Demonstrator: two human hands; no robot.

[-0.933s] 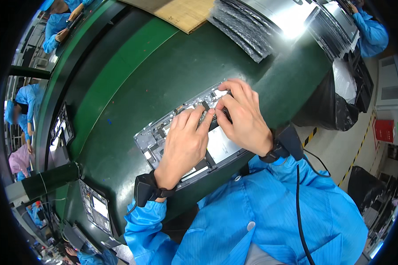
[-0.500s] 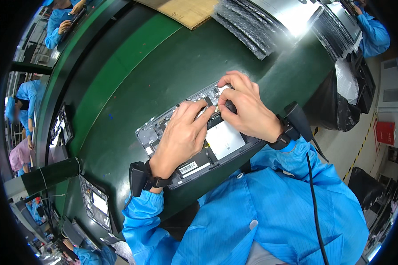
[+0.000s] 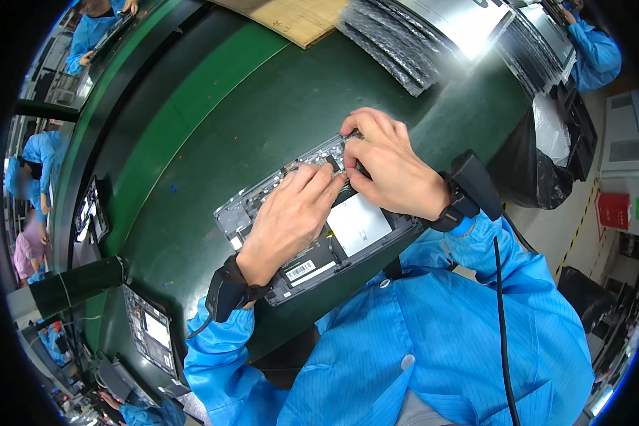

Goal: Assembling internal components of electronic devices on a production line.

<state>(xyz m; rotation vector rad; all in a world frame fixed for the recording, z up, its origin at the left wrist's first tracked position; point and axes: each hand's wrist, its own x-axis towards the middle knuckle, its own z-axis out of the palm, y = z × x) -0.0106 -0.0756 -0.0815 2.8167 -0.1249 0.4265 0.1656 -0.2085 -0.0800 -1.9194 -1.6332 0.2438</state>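
Observation:
An opened laptop base [image 3: 243, 211] lies slantwise on the green bench, its inner parts showing. A black battery pack with a white label fills part of its near side, beside a silver-white rectangular plate [image 3: 360, 224]. Over the circuit board along the far side, my left hand [image 3: 289, 214] has thumb and fingertips pressed together by a small dark block. My right hand [image 3: 396, 170] pinches with thumb and forefinger right beside it, its other fingers curled at the laptop's far edge. Whatever sits between the fingertips is too small and covered to make out.
Bubble-wrap sleeves [image 3: 390, 50] are stacked at the far right, near a wooden board [image 3: 284, 18]. Two more opened laptop parts [image 3: 149, 330] [image 3: 92, 213] lie to the left. A black bag [image 3: 536, 174] hangs at the right. Co-workers in blue work beyond the bench.
Both hands stay at the same spot on the circuit board, with small finger shifts. My right hand has moved slightly left. The whole view has shifted a little.

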